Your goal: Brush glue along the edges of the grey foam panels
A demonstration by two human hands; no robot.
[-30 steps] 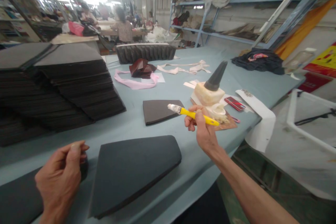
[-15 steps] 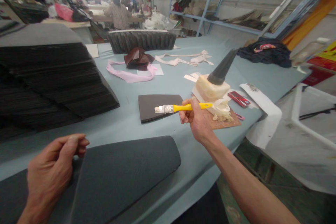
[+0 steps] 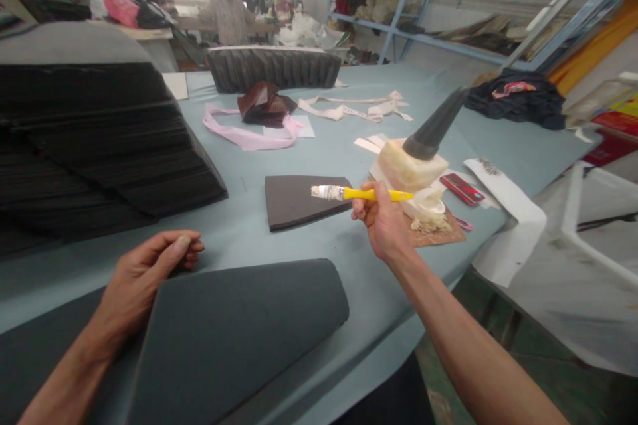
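Observation:
My right hand (image 3: 383, 219) grips a paintbrush (image 3: 369, 194) by its yellow handle, the whitish bristles pointing left. The brush is over the right part of a small stack of dark grey panels (image 3: 299, 202). My left hand (image 3: 149, 272) is closed, fingers curled under the thumb, with nothing visible in it. It rests at the upper left corner of a large dark panel (image 3: 244, 332). Behind my right hand stands a yellowish plastic container (image 3: 406, 169) with a black cone-shaped spout (image 3: 431, 129), beside dried glue (image 3: 431, 222) on a brown board (image 3: 451, 232).
A tall stack of black sheets (image 3: 90, 146) rises at the left. Pink fabric strip (image 3: 249, 139), brown cloth (image 3: 266, 105) and pale strips (image 3: 343, 109) lie farther back. A red phone-like object (image 3: 462, 188) lies right of the container. A white-framed bin (image 3: 593, 265) adjoins the right edge.
My left hand has moved right and up, to the large panel's upper corner. The paintbrush in my right hand has shifted slightly right and up. The view has shifted a little.

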